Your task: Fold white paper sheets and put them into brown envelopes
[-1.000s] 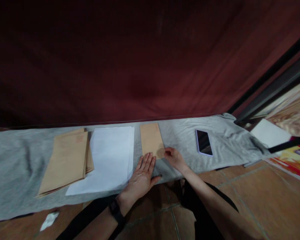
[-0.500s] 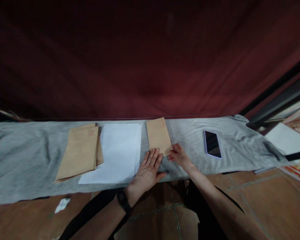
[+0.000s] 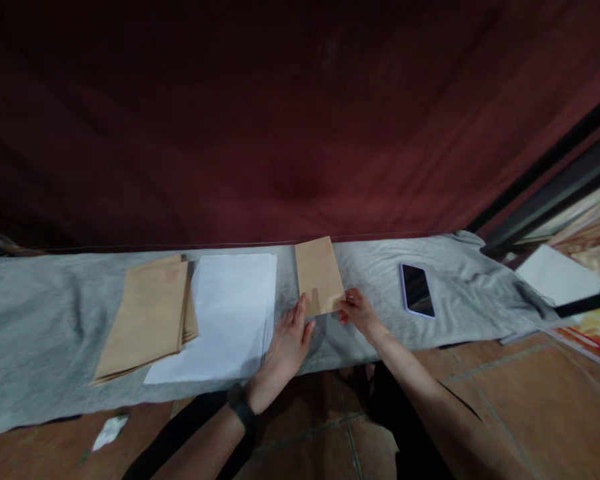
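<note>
- Here's the brown envelope (image 3: 320, 270), lone and right in front of me, its far end up at the back edge of the grey cloth (image 3: 40, 320), its near end between my hands.
- My right hand (image 3: 356, 310) has it pinched at the near right corner, thumb and fingertips closing on the paper, the other fingers curled in; that hold has stayed put through these last frames.
- And now the change: my left hand (image 3: 287, 340), which lay flat with fingers spread over the near left part, has rolled up onto its edge! Fingers together and straight, tips at the near left side, thumb standing apart by the near edge.
- So the flat press is off, more of the paper shows, and the sure hold looks to be my right-hand pinch. Whether the left grips or merely touches, I can't tell.
- The envelope sits a touch further from the white sheets (image 3: 230, 313) than a second ago; whether it's lifted off the cloth, I can't tell.
- Out left, past those sheets and partly over them, lies the stack of brown envelopes (image 3: 145, 313), slightly fanned.
- Off right, well apart from my right hand, the phone (image 3: 418, 290) lies dark-screened and face up.
</note>
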Tool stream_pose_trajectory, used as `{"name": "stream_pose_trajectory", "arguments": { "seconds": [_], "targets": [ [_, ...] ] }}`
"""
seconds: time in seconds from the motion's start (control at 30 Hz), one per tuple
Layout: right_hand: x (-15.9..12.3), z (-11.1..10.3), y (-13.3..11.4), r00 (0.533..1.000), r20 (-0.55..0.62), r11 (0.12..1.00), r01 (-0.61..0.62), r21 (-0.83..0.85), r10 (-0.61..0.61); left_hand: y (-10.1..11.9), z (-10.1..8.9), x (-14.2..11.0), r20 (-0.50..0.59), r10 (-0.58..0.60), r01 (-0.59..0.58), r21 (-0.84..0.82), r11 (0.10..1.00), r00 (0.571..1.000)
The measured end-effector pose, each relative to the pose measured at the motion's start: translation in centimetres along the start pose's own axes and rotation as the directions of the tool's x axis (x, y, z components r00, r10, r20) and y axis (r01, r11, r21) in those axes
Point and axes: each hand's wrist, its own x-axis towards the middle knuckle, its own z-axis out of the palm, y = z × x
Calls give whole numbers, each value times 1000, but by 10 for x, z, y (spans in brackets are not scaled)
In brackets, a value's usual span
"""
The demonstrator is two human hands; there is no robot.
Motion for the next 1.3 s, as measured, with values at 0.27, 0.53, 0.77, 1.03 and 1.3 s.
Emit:
{"name": "stream_pose_trajectory", "arguments": {
  "seconds": [0.27,0.53,0.77,1.03,1.3],
  "targets": [
    [-15,0,-15,999,19,993,-40,115,38,-7,-1,21,-13,-465,381,-555,739,885],
    [-20,4,-25,997,43,982,-72,173,66,-2,-5,30,221,-472,435,-801,411,854],
    [-13,-2,-26,997,-24,989,-74,126,78,2,-8,33,189,-440,420,-745,518,878],
    [-5,-53,-30,973,-224,999,-49,15,51,-11,-10,33,148,-388,383,-662,644,909],
    [-8,-78,-12,945,-323,947,-67,-314,-40,-11,-5,24,36,24,-22,-42,999,999]
  ]
}}
